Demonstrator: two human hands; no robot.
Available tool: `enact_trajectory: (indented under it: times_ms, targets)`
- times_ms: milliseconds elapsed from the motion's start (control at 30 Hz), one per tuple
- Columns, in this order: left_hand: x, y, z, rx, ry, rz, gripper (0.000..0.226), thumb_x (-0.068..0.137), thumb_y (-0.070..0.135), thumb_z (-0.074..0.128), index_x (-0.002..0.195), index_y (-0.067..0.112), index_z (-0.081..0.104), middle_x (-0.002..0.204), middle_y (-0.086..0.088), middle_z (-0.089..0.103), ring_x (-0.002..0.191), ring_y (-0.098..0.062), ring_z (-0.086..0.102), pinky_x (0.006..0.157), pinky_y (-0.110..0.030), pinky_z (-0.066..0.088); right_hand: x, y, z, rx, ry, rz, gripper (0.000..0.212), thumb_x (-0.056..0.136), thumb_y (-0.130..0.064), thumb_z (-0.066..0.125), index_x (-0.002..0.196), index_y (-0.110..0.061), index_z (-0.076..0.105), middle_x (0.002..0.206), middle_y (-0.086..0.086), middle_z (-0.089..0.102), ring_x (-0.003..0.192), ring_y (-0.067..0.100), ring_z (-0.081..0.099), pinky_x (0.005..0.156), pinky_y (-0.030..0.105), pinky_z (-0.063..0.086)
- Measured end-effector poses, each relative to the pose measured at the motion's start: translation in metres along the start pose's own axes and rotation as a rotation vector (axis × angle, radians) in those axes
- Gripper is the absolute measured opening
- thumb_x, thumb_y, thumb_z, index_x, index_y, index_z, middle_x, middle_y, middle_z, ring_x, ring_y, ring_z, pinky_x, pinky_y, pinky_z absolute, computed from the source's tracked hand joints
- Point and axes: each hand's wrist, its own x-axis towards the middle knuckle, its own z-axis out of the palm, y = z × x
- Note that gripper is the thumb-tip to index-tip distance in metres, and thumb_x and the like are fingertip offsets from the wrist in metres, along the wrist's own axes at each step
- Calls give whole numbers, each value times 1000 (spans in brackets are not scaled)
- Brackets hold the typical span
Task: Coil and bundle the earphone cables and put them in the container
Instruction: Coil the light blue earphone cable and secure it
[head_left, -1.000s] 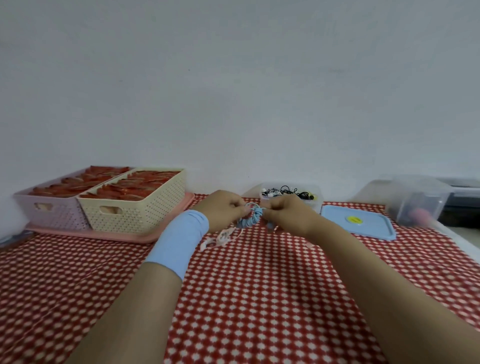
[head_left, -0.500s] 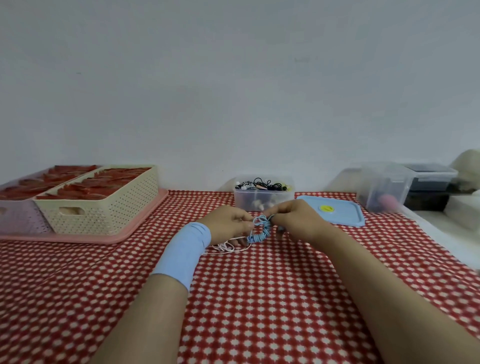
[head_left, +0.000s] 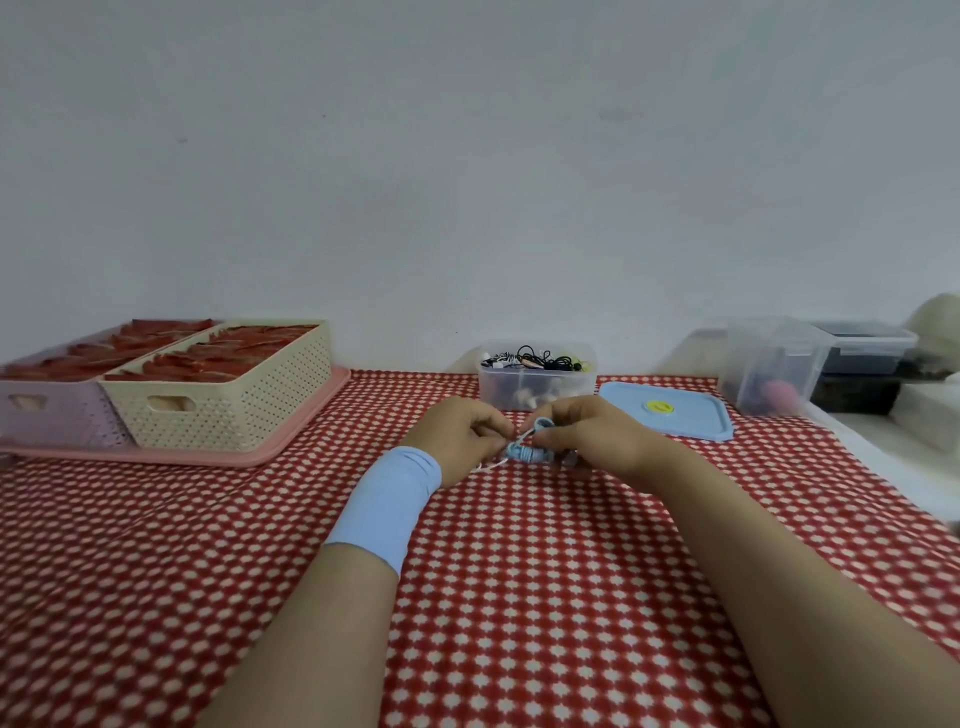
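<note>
A red-and-white checked cloth (head_left: 519, 597) is covering the surface below a plain pale wall (head_left: 467, 182). Both hands are pinching a coiled blue earphone cable (head_left: 527, 451) between them just above the cloth, the left hand (head_left: 460, 439) and right hand (head_left: 587, 434) each closing its grip on it. Behind them an open clear container (head_left: 537, 387) of cables is standing beside its blue lid (head_left: 667, 415), with perforated baskets (head_left: 223, 395) sitting far left.

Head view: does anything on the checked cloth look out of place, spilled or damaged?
Nothing stands out. Both hands, left hand and right hand, hold the light-blue coiled earphone cable together; the clear plastic container of cables stands upright, its blue lid lying flat beside it.
</note>
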Motion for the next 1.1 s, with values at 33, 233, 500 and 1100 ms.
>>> enact_trajectory:
  times_ms: [33,233,500,1100]
  targets:
    - [-1,1,0,-32,26,2,19,91,11,67,102,23,76,87,14,69,80,1,64,77,-16,50,0,0,0,50,14,21,17,100,-11,58,98,-9,75,74,5,63,55,12,47,50,25,39]
    - [0,1,4,-38,-28,5,19,93,11,61,103,24,72,90,11,68,84,-9,63,80,-24,52,0,-2,6,121,105,54,25,104,-13,51,89,-13,71,62,1,62,46,10,50,46,26,38]
    - [-3,3,7,-153,-78,-6,22,87,15,70,103,27,59,85,8,71,70,-4,63,74,-26,52,2,-4,8,290,223,70,18,104,-12,49,98,-9,66,72,11,62,43,12,51,44,25,36]
    - [-6,22,4,-131,-165,22,7,89,28,69,96,25,68,86,8,72,79,-5,66,71,-18,47,-9,-11,0,238,10,-151,26,99,-20,62,75,-25,72,64,-8,61,52,3,45,50,21,33]
